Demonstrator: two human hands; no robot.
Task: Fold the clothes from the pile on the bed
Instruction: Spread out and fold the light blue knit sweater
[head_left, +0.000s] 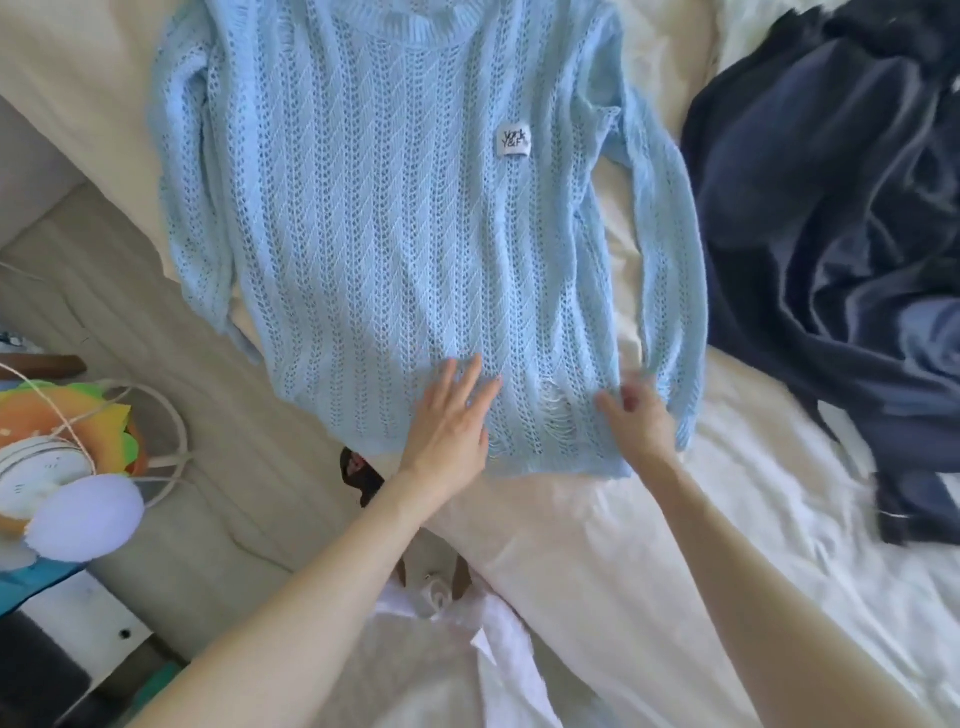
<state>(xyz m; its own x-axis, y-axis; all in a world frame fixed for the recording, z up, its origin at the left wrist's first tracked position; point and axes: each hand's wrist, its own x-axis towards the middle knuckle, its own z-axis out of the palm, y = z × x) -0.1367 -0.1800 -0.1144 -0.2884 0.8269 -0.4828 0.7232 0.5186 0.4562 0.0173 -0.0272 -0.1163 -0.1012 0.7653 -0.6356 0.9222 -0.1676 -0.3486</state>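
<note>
A light blue open-knit sweater (395, 218) lies spread flat on the cream bed (753, 467), neck away from me, sleeves down along both sides. A small white label sits on its chest. My left hand (449, 415) rests flat with straight fingers on the sweater's lower hem area. My right hand (636, 415) is at the hem's right corner beside the right sleeve cuff, fingers curled; it is blurred, and it appears to pinch the knit. A pile of dark navy clothes (841, 218) lies on the bed at the right.
The bed's left edge runs diagonally, with a beige floor beside it. A white round device with cords (47, 467), a colourful plush item (67, 410) and a pale lilac object (85, 519) sit at the lower left. White cloth lies near my body.
</note>
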